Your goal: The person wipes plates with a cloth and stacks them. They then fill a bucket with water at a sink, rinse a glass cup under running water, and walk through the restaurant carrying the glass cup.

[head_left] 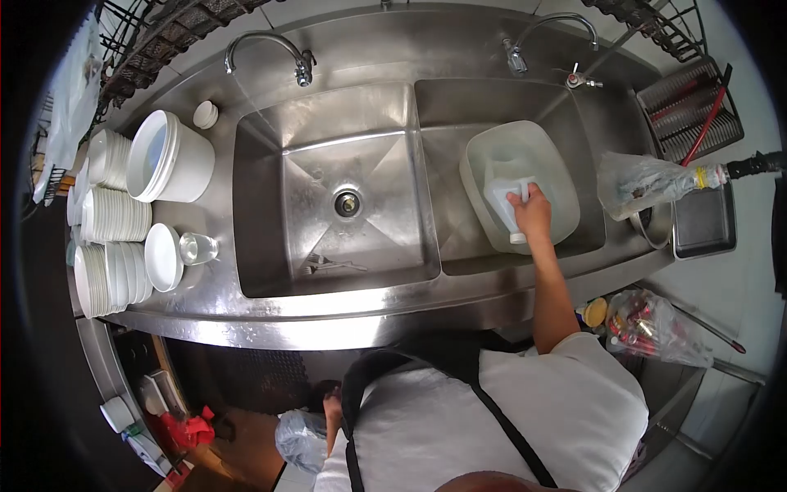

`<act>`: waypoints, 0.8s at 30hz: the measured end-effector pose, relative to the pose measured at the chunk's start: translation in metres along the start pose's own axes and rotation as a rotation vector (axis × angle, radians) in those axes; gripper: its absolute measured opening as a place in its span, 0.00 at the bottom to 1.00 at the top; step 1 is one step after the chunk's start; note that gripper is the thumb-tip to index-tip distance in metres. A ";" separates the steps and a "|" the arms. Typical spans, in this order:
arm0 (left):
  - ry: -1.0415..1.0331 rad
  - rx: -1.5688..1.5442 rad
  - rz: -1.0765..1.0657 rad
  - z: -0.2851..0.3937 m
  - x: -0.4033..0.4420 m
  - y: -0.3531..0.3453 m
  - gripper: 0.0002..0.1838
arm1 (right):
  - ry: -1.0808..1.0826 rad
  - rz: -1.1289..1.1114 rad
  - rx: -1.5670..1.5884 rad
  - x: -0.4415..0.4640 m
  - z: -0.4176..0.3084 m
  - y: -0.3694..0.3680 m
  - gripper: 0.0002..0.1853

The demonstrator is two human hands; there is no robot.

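My right hand (533, 211) is wrapped round the handle of a white plastic jug (502, 197). The jug lies tilted over a large pale plastic tub (553, 164), its capped end toward me. That tub stands in the right sink basin (451, 107). Low beside my body, my left hand (332, 405) is partly hidden, near a clear plastic bag (301, 439) and a dark thing; its fingers cannot be made out.
Stacked white plates (115, 215), white buckets (184, 160) and a glass (198, 248) stand left of the sinks. Forks (328, 264) lie in the left basin (311, 180). Two faucets (303, 74) rise behind. Right are a plastic-wrapped item (643, 184) and trays (705, 225).
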State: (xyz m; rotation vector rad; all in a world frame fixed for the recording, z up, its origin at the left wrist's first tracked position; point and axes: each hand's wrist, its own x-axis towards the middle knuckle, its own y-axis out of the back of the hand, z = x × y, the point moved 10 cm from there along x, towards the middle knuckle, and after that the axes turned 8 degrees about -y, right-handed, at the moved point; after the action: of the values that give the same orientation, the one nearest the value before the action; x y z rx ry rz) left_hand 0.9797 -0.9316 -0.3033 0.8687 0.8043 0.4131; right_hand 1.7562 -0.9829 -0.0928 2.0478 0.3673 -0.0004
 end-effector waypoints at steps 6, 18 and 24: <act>-0.008 -0.031 -0.072 0.005 -0.020 -0.058 0.14 | 0.011 -0.074 -0.338 0.046 0.005 -0.011 0.22; 0.795 -1.346 0.624 0.019 -0.030 0.020 0.11 | 0.641 -0.260 0.585 0.021 -0.426 -0.161 0.25; 0.858 -1.332 0.748 0.066 -0.113 -0.012 0.09 | 0.558 -0.271 0.475 0.037 -0.494 -0.231 0.17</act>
State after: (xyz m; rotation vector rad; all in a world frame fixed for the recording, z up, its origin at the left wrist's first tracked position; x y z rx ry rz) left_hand 0.9580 -1.0427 -0.2368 -0.3834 0.7080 1.8029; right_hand 1.6560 -0.4471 -0.0561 2.4268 1.0746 0.3533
